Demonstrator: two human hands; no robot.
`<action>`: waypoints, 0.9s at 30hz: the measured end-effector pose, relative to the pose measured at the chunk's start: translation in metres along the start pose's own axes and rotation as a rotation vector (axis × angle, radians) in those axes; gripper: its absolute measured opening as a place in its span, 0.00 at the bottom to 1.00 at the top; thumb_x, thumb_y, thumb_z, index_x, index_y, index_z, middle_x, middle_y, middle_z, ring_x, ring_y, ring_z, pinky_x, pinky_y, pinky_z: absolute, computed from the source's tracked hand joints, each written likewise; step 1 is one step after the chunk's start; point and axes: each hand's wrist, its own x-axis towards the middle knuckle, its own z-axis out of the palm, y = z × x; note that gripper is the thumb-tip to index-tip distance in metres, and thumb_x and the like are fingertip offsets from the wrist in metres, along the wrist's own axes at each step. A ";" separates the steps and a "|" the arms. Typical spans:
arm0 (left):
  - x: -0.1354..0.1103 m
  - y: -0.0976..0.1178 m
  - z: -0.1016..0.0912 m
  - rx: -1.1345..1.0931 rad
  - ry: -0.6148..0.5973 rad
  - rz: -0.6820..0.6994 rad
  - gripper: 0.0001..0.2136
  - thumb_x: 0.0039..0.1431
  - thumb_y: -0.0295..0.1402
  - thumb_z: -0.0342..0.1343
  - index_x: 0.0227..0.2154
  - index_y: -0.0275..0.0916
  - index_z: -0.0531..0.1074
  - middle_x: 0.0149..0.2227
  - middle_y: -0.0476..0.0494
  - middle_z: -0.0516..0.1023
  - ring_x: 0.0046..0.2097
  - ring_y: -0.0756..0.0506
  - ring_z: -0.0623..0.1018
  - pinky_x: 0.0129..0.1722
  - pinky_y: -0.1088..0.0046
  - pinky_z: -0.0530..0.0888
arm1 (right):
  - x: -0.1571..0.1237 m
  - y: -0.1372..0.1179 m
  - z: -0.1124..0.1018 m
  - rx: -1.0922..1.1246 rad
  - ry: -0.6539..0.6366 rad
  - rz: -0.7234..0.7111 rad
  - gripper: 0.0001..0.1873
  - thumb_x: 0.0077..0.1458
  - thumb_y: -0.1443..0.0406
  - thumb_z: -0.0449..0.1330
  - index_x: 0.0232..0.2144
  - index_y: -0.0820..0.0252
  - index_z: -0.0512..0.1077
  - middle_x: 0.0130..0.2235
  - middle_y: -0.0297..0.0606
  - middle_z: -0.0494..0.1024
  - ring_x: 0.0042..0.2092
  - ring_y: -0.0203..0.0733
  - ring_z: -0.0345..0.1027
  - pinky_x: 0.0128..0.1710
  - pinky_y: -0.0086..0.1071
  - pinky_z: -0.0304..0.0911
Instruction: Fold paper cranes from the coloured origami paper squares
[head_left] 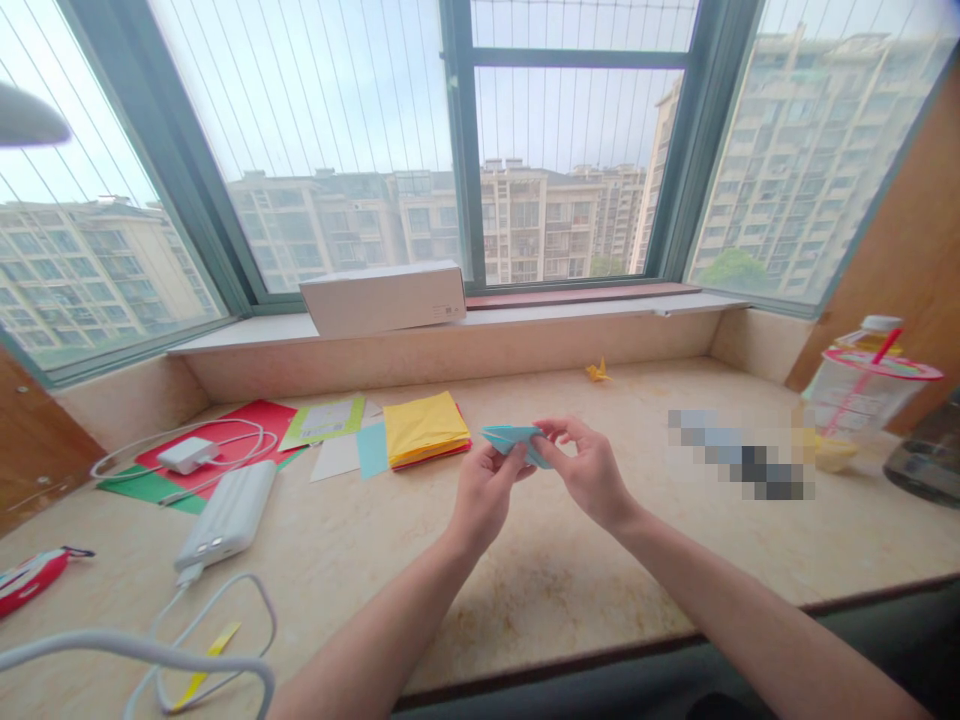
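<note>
Between my two hands, a folded piece of light blue paper (517, 438) is held up above the stone-patterned counter (525, 600). My left hand (486, 490) pinches its lower left side, thumb on top. On the right edge, my right hand (589, 462) has its thumb and fingers closed on the paper. Some fingers are hidden behind the folds. Left of my hands lies a stack of yellow paper (426, 428) with red sheets beneath. Farther back sits a small yellow origami crane (598, 371).
At left are a white power bank (227, 512), a charger plug (187, 455) with cables, red sheets (259, 420) and a green sheet (154, 488). A white box (384, 302) stands on the sill. At right is a plastic cup (862, 395) with a straw, beside a blurred patch.
</note>
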 end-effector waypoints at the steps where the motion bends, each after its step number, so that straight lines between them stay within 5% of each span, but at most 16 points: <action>1: 0.000 0.000 0.000 0.011 0.004 -0.002 0.14 0.52 0.39 0.65 0.36 0.34 0.79 0.34 0.41 0.83 0.39 0.42 0.81 0.46 0.60 0.78 | 0.000 0.000 0.000 -0.009 0.011 -0.011 0.08 0.55 0.61 0.63 0.36 0.57 0.77 0.33 0.37 0.80 0.35 0.43 0.72 0.40 0.39 0.65; 6: -0.002 0.000 0.001 0.030 0.036 0.007 0.12 0.52 0.39 0.65 0.32 0.33 0.78 0.33 0.42 0.82 0.37 0.42 0.82 0.45 0.60 0.78 | -0.003 0.002 0.000 -0.035 0.018 -0.185 0.04 0.56 0.63 0.62 0.32 0.54 0.78 0.35 0.37 0.78 0.38 0.44 0.72 0.42 0.40 0.68; 14: 0.000 0.001 -0.001 -0.045 0.075 0.014 0.13 0.51 0.39 0.66 0.34 0.33 0.78 0.35 0.41 0.83 0.40 0.40 0.82 0.47 0.58 0.78 | -0.006 0.005 0.001 -0.075 -0.105 -0.293 0.11 0.59 0.66 0.59 0.42 0.51 0.79 0.44 0.41 0.75 0.42 0.43 0.71 0.44 0.42 0.70; 22: 0.003 -0.003 -0.004 0.022 0.048 0.025 0.13 0.52 0.39 0.65 0.35 0.33 0.78 0.34 0.41 0.83 0.37 0.41 0.82 0.44 0.58 0.79 | -0.002 0.000 -0.002 0.022 -0.157 -0.153 0.08 0.58 0.64 0.59 0.34 0.57 0.79 0.39 0.41 0.78 0.42 0.44 0.72 0.44 0.40 0.69; 27: 0.002 -0.007 -0.004 0.072 0.002 0.045 0.13 0.54 0.40 0.63 0.35 0.34 0.79 0.35 0.42 0.83 0.37 0.41 0.82 0.42 0.60 0.80 | 0.001 0.007 0.001 0.037 -0.107 -0.042 0.10 0.55 0.60 0.62 0.39 0.58 0.76 0.34 0.38 0.80 0.34 0.42 0.72 0.36 0.37 0.68</action>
